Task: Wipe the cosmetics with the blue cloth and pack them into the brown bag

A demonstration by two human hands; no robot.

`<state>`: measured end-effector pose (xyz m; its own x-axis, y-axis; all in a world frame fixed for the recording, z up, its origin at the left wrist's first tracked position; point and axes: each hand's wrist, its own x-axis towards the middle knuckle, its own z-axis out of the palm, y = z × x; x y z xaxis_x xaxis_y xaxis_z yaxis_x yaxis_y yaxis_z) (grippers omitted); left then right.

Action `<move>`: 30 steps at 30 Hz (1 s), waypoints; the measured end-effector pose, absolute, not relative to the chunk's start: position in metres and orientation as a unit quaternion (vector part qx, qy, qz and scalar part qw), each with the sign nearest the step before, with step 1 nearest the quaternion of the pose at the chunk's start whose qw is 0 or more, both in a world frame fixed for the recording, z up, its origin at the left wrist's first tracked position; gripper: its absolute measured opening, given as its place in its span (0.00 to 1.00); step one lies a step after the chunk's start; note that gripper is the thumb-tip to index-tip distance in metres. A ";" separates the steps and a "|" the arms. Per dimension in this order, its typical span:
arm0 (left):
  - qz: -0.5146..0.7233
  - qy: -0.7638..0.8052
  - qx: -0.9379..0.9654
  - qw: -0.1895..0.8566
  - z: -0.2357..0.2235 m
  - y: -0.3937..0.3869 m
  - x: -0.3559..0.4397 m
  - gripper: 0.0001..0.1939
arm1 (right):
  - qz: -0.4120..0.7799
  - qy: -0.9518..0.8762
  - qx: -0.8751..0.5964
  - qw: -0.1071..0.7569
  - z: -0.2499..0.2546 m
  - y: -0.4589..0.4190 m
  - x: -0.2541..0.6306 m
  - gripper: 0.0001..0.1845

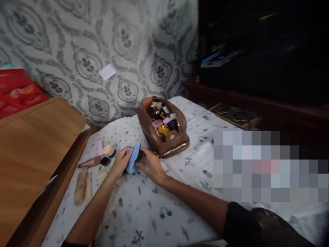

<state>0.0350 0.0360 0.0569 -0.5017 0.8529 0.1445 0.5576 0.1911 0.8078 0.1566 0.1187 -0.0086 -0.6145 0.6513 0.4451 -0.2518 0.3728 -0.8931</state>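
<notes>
In front of a brown bag, my left hand (121,160) is closed on a light blue cloth (133,160). The cloth is pressed against the side of a small dark jar (139,157). My right hand (153,167) grips that jar from the other side, fingers curved round it. Part of the jar is hidden by the cloth and fingers. Beyond my hands the brown bag (149,132) stands unzipped, packed with small cosmetics such as a yellow item (163,129) and pink round ones. Left of my left hand lie a beige-topped jar (109,150) and a pink tube with a black cap (89,162).
Nearer the bed's left edge lie a tan flat box (80,187), a thin cream tube (88,187) and a pale round item (102,175). A wooden panel (38,137) borders the patterned sheet (154,219). A dark wooden cabinet (195,92) stands right; a blurred patch covers the right side.
</notes>
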 end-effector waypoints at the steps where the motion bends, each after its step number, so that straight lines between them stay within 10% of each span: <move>1: 0.427 0.756 0.470 0.162 0.055 0.034 0.033 0.23 | 0.546 -0.722 -0.129 0.405 -0.011 0.118 0.156 0.27; 20: 0.102 0.918 0.377 -0.076 0.063 0.001 -0.069 0.20 | 0.404 -0.831 -0.234 0.303 -0.014 0.121 0.127 0.22; 30: 0.201 0.908 0.363 -0.060 0.077 0.005 -0.080 0.19 | 0.417 -0.810 -0.182 0.370 -0.014 0.123 0.137 0.23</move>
<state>-0.0804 0.0050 0.0767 -0.7292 0.6349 0.2551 0.6833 0.6558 0.3210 0.1365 0.1232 -0.0140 -0.6603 0.6035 0.4470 -0.0139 0.5854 -0.8107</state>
